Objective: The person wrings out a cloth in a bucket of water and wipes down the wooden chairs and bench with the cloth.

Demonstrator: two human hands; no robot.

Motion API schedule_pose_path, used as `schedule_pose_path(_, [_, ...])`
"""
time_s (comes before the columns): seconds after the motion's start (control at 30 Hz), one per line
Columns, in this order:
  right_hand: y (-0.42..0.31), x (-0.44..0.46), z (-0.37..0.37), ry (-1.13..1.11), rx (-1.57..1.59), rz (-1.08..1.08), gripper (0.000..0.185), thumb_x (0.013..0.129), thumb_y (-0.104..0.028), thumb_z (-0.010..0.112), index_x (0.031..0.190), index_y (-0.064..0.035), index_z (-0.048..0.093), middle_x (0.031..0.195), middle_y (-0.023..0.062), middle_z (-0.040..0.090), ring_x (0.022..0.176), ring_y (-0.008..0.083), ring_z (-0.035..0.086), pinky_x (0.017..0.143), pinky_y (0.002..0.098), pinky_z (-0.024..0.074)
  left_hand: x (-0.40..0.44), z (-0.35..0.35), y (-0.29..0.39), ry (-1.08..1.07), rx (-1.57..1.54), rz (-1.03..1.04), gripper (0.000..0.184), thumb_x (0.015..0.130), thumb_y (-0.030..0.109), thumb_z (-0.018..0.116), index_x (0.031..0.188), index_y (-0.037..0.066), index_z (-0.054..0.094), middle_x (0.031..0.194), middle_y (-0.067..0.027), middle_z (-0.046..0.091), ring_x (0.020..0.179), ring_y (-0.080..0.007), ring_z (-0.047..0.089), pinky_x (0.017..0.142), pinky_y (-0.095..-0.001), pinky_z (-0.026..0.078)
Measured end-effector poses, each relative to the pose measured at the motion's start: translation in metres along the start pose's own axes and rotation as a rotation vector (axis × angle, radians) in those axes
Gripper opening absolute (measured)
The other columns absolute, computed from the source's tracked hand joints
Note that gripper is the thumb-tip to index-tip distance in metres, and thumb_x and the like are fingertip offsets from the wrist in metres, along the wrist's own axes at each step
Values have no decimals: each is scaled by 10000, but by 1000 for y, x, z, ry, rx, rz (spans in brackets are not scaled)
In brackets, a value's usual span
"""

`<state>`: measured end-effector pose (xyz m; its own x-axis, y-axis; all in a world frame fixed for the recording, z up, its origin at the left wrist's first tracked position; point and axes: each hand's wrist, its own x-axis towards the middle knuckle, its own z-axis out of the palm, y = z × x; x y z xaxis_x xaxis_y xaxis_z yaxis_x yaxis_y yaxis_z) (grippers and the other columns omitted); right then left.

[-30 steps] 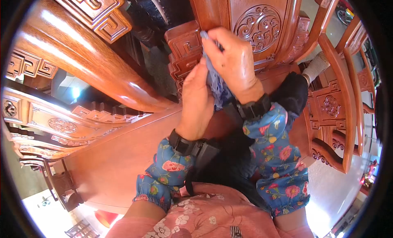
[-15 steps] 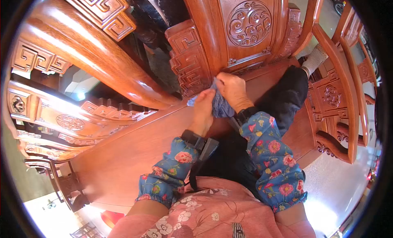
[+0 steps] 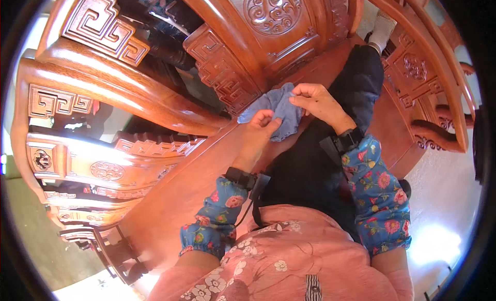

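Note:
A crumpled blue cloth (image 3: 279,107) is spread between my two hands, above the seat of a reddish wooden bench (image 3: 201,161). My left hand (image 3: 261,128) pinches its near left part, fingers curled. At the upper right of the cloth, my right hand (image 3: 315,102) grips an edge between thumb and fingers. Both wrists wear black straps, and blue floral sleeves cover the forearms. The carved backrest (image 3: 274,14) with a round relief rises just beyond the cloth.
A thick polished wooden rail (image 3: 129,96) and fretwork carving (image 3: 222,68) stand at the left and ahead. To the right is a carved armrest (image 3: 434,68). My dark-trousered leg (image 3: 356,78) is folded on the seat. Pale floor (image 3: 439,197) shows at the lower right.
The cloth, bunched and wrung between the hands before, is now opened out wider. My hands have moved apart, the right one rightward. The view has shifted, with the backrest further up and left.

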<state>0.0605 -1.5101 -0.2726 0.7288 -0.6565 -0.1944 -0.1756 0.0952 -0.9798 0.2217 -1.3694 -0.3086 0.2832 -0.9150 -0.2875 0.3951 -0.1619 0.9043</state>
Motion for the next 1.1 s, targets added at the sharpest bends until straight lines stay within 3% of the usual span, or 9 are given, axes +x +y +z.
schedule_pose_path(0.2, [18, -29, -5, -9, 66, -85, 166, 906, -220, 625, 927, -56, 634, 742, -35, 576, 647, 60, 555, 567, 220, 436, -15, 7, 21, 57, 384, 16, 110, 877, 61, 671, 979, 29, 642, 896, 7, 639, 785, -63, 577, 714, -226, 480])
schedule_pose_path(0.27, [21, -35, -7, -4, 112, -99, 160, 911, -209, 612, 935, -52, 628, 756, -29, 579, 654, 67, 563, 580, 225, 443, -10, -15, 35, 239, 501, 520, 114, 868, 46, 672, 977, 28, 645, 879, 18, 624, 765, -53, 550, 693, -227, 472])
schedule_pose_path(0.43, [29, -44, -8, 116, 168, -183, 139, 908, -151, 597, 917, -13, 612, 772, -3, 582, 651, 83, 558, 603, 237, 440, -8, -8, 123, 491, 610, 792, 104, 865, 38, 667, 965, 24, 644, 886, 13, 619, 770, -76, 539, 698, -244, 470])
schedule_pose_path(0.6, [30, -48, -8, 123, 144, -215, 130, 912, -135, 587, 917, -7, 610, 767, 4, 582, 655, 84, 557, 606, 239, 444, 50, -10, 144, 596, 1032, 1230, 167, 793, 5, 684, 954, 29, 649, 959, -95, 494, 886, -211, 516, 777, -318, 442])
schedule_pose_path(0.67, [30, -50, -7, 126, 137, -214, 131, 914, -134, 584, 917, -5, 610, 764, 6, 581, 655, 85, 557, 607, 240, 445, 68, -17, 142, 696, 1204, 1261, 255, 760, 8, 712, 991, 22, 603, 995, -112, 461, 913, -248, 503, 785, -337, 439])
schedule_pose_path(0.73, [29, -49, -7, 122, 149, -204, 127, 912, -129, 585, 915, -4, 608, 760, 8, 579, 652, 89, 558, 608, 244, 448, 80, -14, 139, 764, 1069, 1278, 375, 747, -11, 728, 1051, 2, 508, 995, -118, 452, 943, -236, 503, 813, -336, 456])
schedule_pose_path(0.77, [28, -47, -8, 126, 157, -210, 127, 912, -129, 585, 915, -4, 608, 760, 8, 579, 652, 89, 558, 608, 244, 448, 87, -12, 137, 603, 695, 1171, 443, 770, -38, 718, 1092, -6, 416, 1041, -109, 475, 963, -212, 520, 861, -335, 467])
schedule_pose_path(0.87, [21, -45, -4, 111, 173, -183, 117, 909, -122, 587, 919, -7, 608, 757, 12, 579, 647, 93, 559, 604, 246, 449, 93, -18, 138, 589, 583, 1076, 535, 831, 4, 702, 1196, 15, 311, 1104, -128, 527, 989, -194, 567, 874, -301, 488])
schedule_pose_path(1.1, [12, -46, -6, 79, 37, -135, 96, 902, -80, 580, 913, 13, 602, 768, 18, 580, 668, 93, 566, 620, 233, 457, 103, -26, 142, 534, 464, 1097, 326, 890, -4, 628, 1152, 6, 434, 1071, -132, 626, 954, -179, 612, 855, -294, 496])
